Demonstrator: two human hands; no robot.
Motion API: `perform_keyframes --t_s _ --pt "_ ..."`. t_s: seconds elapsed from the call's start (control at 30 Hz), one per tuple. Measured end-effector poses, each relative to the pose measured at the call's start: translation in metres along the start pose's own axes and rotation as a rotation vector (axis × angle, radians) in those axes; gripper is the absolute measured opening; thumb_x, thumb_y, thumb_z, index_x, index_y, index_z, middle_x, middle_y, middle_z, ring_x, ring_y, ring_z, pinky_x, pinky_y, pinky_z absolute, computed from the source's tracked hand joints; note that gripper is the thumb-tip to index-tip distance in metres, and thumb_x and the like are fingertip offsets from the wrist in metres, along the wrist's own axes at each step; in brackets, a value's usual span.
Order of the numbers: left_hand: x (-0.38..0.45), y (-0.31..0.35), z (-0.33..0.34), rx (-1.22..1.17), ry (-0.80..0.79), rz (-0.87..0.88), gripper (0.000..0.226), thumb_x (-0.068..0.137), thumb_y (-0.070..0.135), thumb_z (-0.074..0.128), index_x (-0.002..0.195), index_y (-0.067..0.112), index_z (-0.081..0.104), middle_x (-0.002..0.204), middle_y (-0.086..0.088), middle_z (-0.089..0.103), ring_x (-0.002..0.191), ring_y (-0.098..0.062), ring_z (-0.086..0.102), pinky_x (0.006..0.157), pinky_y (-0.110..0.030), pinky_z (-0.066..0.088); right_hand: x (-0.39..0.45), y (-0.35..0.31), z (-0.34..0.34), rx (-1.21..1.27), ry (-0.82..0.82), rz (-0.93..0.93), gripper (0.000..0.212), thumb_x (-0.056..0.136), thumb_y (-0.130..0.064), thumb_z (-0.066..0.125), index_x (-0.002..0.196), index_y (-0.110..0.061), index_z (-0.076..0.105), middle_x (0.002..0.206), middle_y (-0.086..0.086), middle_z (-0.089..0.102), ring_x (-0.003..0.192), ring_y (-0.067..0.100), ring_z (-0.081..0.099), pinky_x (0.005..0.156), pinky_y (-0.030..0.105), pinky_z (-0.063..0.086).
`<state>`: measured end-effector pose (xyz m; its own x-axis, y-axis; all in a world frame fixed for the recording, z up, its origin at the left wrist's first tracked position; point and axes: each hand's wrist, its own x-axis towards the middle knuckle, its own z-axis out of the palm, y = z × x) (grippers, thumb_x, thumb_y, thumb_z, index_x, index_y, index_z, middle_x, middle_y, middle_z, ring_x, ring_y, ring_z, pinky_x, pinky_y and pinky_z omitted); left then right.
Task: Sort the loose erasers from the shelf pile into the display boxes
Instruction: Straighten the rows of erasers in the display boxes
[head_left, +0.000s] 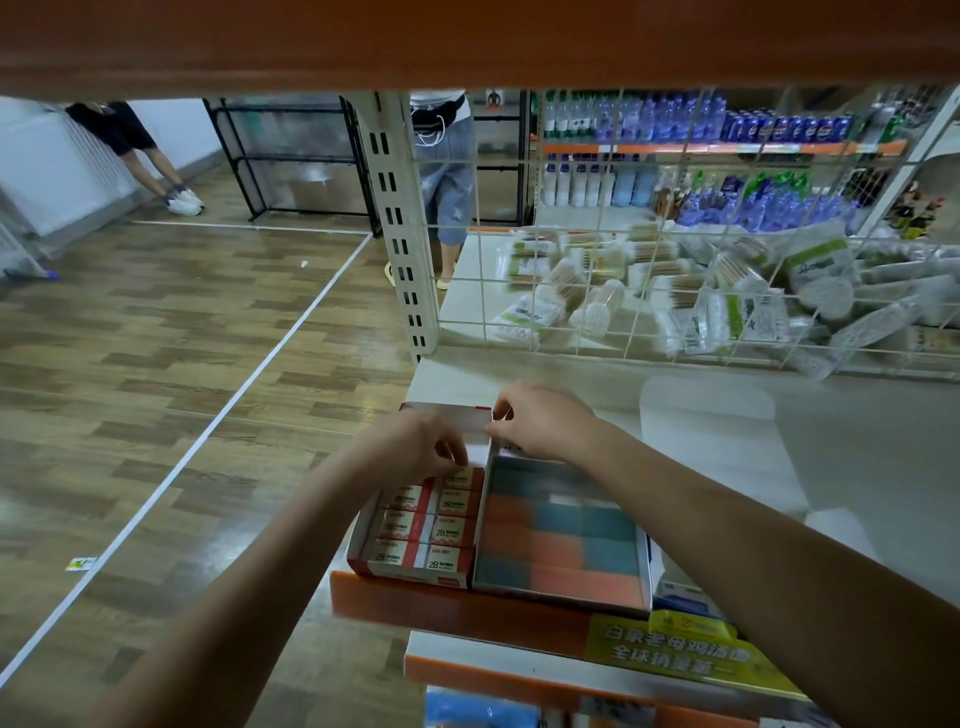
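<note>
Two bare forearms reach in from the bottom edge toward the front of a white shelf (857, 467) with an orange front lip.

Left hand (415, 447): fingers curled down at the far end of the red-and-white cardboard display box (415, 525), fingertips pinched at what looks like a small white-sleeved eraser at the top of the rows; exact grip hard to tell, partly hidden by knuckles. That box sits at the shelf's left front corner, holds two columns of red-and-white wrapped "2B" erasers (405, 527), lying flat, packed tight. Its back flap stands up behind the hands.

Right hand (540, 421): fingers bent, thumb and forefinger touching the top right corner of the upright flap, just beside the left hand; whether it holds anything else, cannot tell.

White open cardboard tray (644, 566) sits touching the right side of the red box, filled with flat orange and teal block erasers (561, 540) in a patchwork layer, blurred.

Yellow-green printed label strip (680, 654) hangs on the shelf lip below the tray. Small blue-and-white box (680, 597) is wedged to the right of the tray, mostly hidden by the right forearm.

White wire grid divider (623, 291) stands at the back of the shelf; behind it, piled clear plastic packs of cotton swabs (597, 275). Wood-pattern floor (156, 338) to the left with white tape lines.
</note>
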<state>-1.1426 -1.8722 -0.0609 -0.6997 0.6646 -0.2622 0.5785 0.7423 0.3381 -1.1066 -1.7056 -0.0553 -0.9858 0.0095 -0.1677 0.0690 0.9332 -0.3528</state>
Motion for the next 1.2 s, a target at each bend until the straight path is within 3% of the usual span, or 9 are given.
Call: perform_keyframes --t_s 0.13,0.2,0.27,0.37,0.47,0.57,0.93,1.1,1.2 --pt "0.006 0.013 -0.015 0.102 -0.036 0.000 0.019 0.087 0.020 0.061 0.106 0.019 0.066 0.104 0.005 0.068 0.078 0.000 0.056 0.069 -0.011 0.043 0.007 0.002 -0.010 -0.039 -0.089 -0.066 0.033 0.093 -0.039 0.052 0.102 -0.011 0.068 0.097 0.006 0.069 0.085 0.020 0.063 0.074 0.031 0.051" --pt "0.017 0.026 -0.029 0.206 0.048 -0.049 0.020 0.088 0.021 0.060 0.107 0.021 0.064 0.105 0.006 0.065 0.086 -0.004 0.057 0.077 -0.017 0.045 0.009 0.006 -0.023 -0.046 -0.096 -0.110 0.033 0.094 -0.035 0.051 0.110 -0.011 0.066 0.106 0.005 0.067 0.091 0.019 0.062 0.079 0.031 0.050" --pt "0.030 0.043 -0.042 0.269 0.193 -0.076 0.018 0.089 0.024 0.058 0.106 0.021 0.063 0.104 0.004 0.065 0.091 -0.010 0.060 0.079 -0.024 0.049 0.008 0.015 -0.041 -0.072 -0.027 -0.145 0.027 0.093 -0.028 0.054 0.115 -0.013 0.063 0.113 0.004 0.064 0.098 0.020 0.060 0.084 0.031 0.047" --pt "0.057 0.080 -0.047 0.317 0.385 -0.015 0.023 0.091 0.028 0.052 0.110 0.018 0.061 0.105 -0.002 0.063 0.094 -0.018 0.059 0.078 -0.031 0.049 0.000 0.044 -0.070 -0.182 0.175 -0.149 0.023 0.089 -0.017 0.056 0.111 -0.016 0.062 0.111 0.005 0.061 0.100 0.024 0.058 0.078 0.031 0.043" --pt "0.088 0.129 -0.037 0.360 0.474 0.106 0.030 0.092 0.034 0.049 0.118 0.021 0.056 0.115 -0.004 0.060 0.104 -0.024 0.056 0.084 -0.036 0.044 -0.023 0.089 -0.098 -0.280 0.300 -0.047 0.032 0.088 -0.018 0.056 0.120 -0.020 0.058 0.123 0.005 0.055 0.114 0.026 0.053 0.090 0.035 0.045" --pt "0.115 0.187 -0.023 0.356 0.518 0.278 0.032 0.091 0.036 0.048 0.118 0.021 0.056 0.115 -0.003 0.060 0.108 -0.024 0.054 0.086 -0.036 0.043 -0.059 0.142 -0.118 -0.326 0.313 0.100 0.037 0.090 -0.022 0.054 0.127 -0.020 0.052 0.133 0.003 0.045 0.124 0.024 0.044 0.097 0.037 0.041" --pt "0.169 0.417 0.049 0.309 0.412 0.712 0.038 0.089 0.044 0.049 0.117 0.020 0.056 0.117 -0.007 0.058 0.108 -0.027 0.054 0.084 -0.034 0.041 -0.233 0.319 -0.148 -0.333 0.356 0.579 0.044 0.090 -0.029 0.054 0.131 -0.016 0.048 0.135 0.006 0.043 0.124 0.025 0.043 0.100 0.039 0.041" --pt "0.182 0.500 0.090 0.304 0.339 0.791 0.039 0.089 0.043 0.050 0.119 0.019 0.053 0.119 -0.008 0.054 0.110 -0.029 0.051 0.083 -0.036 0.042 -0.301 0.386 -0.154 -0.199 0.379 0.744 0.039 0.089 -0.028 0.056 0.125 -0.014 0.054 0.127 0.010 0.052 0.119 0.031 0.049 0.093 0.033 0.041" --pt "0.191 0.541 0.112 0.345 0.336 0.831 0.041 0.088 0.044 0.050 0.119 0.017 0.053 0.118 -0.010 0.054 0.110 -0.030 0.052 0.084 -0.036 0.043 -0.334 0.424 -0.156 -0.105 0.399 0.806 0.042 0.085 -0.022 0.062 0.126 -0.012 0.054 0.127 0.012 0.055 0.116 0.030 0.052 0.096 0.033 0.043"
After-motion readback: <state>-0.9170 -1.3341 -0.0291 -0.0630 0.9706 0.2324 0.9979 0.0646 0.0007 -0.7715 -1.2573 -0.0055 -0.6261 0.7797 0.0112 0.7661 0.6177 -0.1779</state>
